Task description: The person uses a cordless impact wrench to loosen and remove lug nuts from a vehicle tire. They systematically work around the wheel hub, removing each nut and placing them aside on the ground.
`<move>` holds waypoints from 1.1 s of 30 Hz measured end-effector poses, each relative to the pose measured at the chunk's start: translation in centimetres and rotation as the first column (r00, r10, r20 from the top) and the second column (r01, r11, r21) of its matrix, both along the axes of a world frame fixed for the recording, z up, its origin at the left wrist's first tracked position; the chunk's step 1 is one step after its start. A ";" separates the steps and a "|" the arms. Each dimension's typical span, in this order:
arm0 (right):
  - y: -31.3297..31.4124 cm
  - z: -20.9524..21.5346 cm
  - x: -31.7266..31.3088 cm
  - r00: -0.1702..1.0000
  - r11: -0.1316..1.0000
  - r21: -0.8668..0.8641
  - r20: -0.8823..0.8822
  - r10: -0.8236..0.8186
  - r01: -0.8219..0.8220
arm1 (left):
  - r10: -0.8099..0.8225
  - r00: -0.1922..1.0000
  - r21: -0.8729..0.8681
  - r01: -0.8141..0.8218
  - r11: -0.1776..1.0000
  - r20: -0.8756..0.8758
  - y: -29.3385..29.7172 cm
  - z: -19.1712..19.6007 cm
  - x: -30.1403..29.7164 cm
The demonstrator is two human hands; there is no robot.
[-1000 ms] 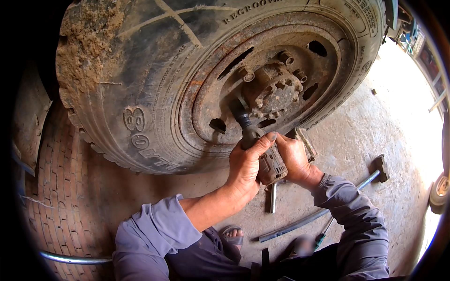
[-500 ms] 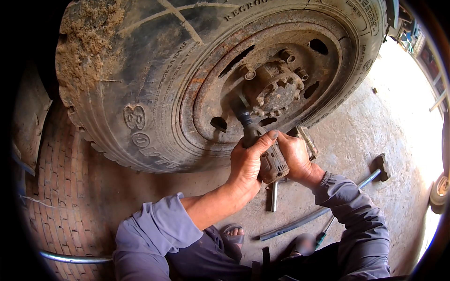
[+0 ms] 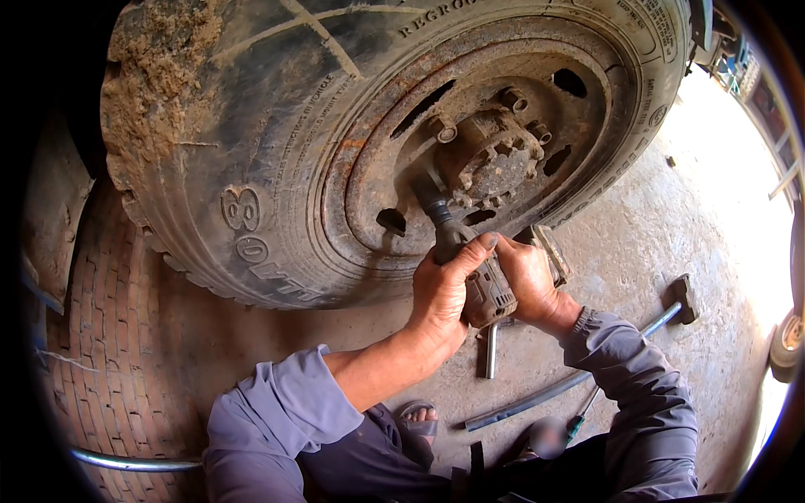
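The left hand (image 3: 442,289) is closed around the front part of an impact wrench (image 3: 485,289), with the thumb stretched up along its nose. The right hand (image 3: 527,281) is wrapped on the rear of the same tool, fingers tight on the body. The wrench is grey-brown, dusty and worn, and its dark socket (image 3: 432,201) reaches up to the studs at the lower left of the hub (image 3: 490,159). The hub is rusty metal with a ring of nuts, set inside a steel rim (image 3: 369,168) with oval holes. The tyre (image 3: 251,159) is black rubber, caked with dry mud at its upper left. On the concrete floor (image 3: 654,243) lie a long metal bar (image 3: 537,394), a short metal tube (image 3: 491,350) and a hammer (image 3: 675,306).
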State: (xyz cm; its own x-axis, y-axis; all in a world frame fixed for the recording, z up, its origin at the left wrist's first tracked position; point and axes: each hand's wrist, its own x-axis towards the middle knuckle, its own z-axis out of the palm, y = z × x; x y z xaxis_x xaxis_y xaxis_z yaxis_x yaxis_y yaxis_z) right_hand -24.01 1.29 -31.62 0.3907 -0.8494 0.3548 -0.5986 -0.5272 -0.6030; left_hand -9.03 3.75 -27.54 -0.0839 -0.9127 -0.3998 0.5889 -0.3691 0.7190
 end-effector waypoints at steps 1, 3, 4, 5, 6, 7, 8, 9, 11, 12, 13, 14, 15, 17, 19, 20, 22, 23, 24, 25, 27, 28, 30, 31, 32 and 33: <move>0.0 -0.1 0.0 1.000 1.000 0.004 -0.006 -0.004 0.004 | 0.001 1.000 -0.002 -0.001 1.000 0.001 0.0 0.0 0.0; -0.1 -0.3 -0.1 1.000 1.000 -0.001 -0.009 -0.001 0.001 | 0.003 1.000 -0.003 -0.003 1.000 0.003 0.0 0.0 0.0; -0.1 -0.3 -0.1 1.000 1.000 -0.006 -0.012 0.002 -0.002 | 0.004 1.000 -0.004 -0.004 1.000 0.005 0.0 0.0 0.0; -0.1 -0.3 -0.1 1.000 1.000 -0.006 -0.012 0.002 -0.002 | 0.003 1.000 -0.004 -0.003 1.000 0.005 0.0 -0.1 -0.1; -0.1 -0.2 -0.1 1.000 1.000 -0.003 -0.004 0.005 -0.005 | 0.004 1.000 -0.001 -0.004 1.000 0.003 0.0 -0.1 0.0; -0.1 -0.1 0.0 1.000 1.000 -0.001 0.005 0.008 -0.008 | 0.004 1.000 0.001 -0.004 1.000 0.002 0.0 -0.1 0.0; -0.1 0.0 0.0 1.000 1.000 0.000 0.005 0.009 -0.009 | 0.005 1.000 0.002 -0.005 1.000 0.003 0.0 0.0 0.0; 0.0 0.0 0.0 1.000 1.000 -0.001 0.004 0.010 -0.010 | 0.007 1.000 -0.001 -0.007 1.000 0.003 0.0 0.1 0.0; -0.1 0.0 -0.1 1.000 1.000 0.000 0.003 0.011 -0.011 | 0.010 1.000 -0.002 -0.010 1.000 0.003 0.0 0.1 -0.1; -0.1 0.0 -0.1 1.000 1.000 -0.005 0.004 0.013 -0.013 | 0.011 1.000 0.000 -0.011 1.000 0.002 0.0 0.1 -0.1; -0.1 -0.1 -0.1 1.000 1.000 -0.010 0.006 0.016 -0.016 | 0.012 1.000 0.002 -0.012 1.000 0.002 0.0 0.0 -0.1; -0.1 -0.1 -0.1 1.000 1.000 -0.009 0.006 0.016 -0.016 | 0.012 1.000 0.002 -0.012 1.000 0.002 0.0 0.0 -0.1; -0.1 -0.2 -0.1 1.000 1.000 -0.011 0.005 0.011 -0.011 | 0.009 1.000 0.004 -0.009 1.000 0.004 -0.1 -0.1 -0.1; -0.1 -0.2 0.0 1.000 1.000 -0.013 0.005 0.006 -0.006 | 0.006 1.000 0.006 -0.006 1.000 0.007 -0.1 -0.2 -0.1; -0.1 -0.3 -0.1 1.000 1.000 -0.012 -0.004 0.006 -0.006 | 0.010 1.000 0.003 -0.010 1.000 0.010 -0.1 -0.3 -0.1; -0.1 -0.3 -0.1 1.000 1.000 -0.012 -0.004 0.006 -0.006 | 0.010 1.000 0.003 -0.010 1.000 0.010 -0.1 -0.3 -0.1; -0.2 -0.3 -0.1 1.000 1.000 -0.013 -0.008 0.011 -0.011 | 0.011 1.000 0.000 -0.011 1.000 0.006 -0.1 -0.3 -0.1; -0.2 -0.4 -0.1 1.000 1.000 -0.013 -0.008 0.011 -0.011 | 0.011 1.000 0.000 -0.011 1.000 0.006 -0.1 -0.3 -0.1; -0.2 -0.4 -0.1 1.000 1.000 -0.015 -0.004 0.011 -0.011 | 0.012 1.000 -0.001 -0.012 1.000 0.002 -0.1 -0.3 -0.1; -0.2 -0.4 0.0 1.000 1.000 -0.017 0.000 0.011 -0.011 | 0.013 1.000 -0.002 -0.013 1.000 -0.003 -0.1 -0.3 -0.1; -0.1 -0.2 0.0 1.000 1.000 -0.017 0.006 0.014 -0.014 | 0.011 1.000 -0.002 -0.011 1.000 -0.002 -0.1 -0.3 -0.1; -0.1 -0.2 0.0 1.000 1.000 -0.017 0.013 0.016 -0.016 | 0.009 1.000 -0.002 -0.009 1.000 -0.001 -0.1 -0.3 -0.1; -0.1 -0.1 0.0 1.000 1.000 -0.019 0.006 0.015 -0.014 | 0.010 1.000 -0.002 -0.010 1.000 -0.003 0.0 -0.1 0.0; -0.1 -0.1 0.0 1.000 1.000 -0.022 0.000 0.013 -0.013 | 0.010 1.000 -0.002 -0.010 1.000 -0.004 0.0 -0.1 0.0; -0.1 -0.1 -0.1 1.000 1.000 -0.021 -0.001 0.012 -0.012 | 0.010 1.000 -0.002 -0.010 1.000 -0.004 0.0 -0.1 -0.1; -0.1 -0.1 -0.1 1.000 1.000 -0.018 -0.004 0.009 -0.009 | 0.011 1.000 -0.003 -0.011 1.000 -0.004 0.0 -0.1 0.0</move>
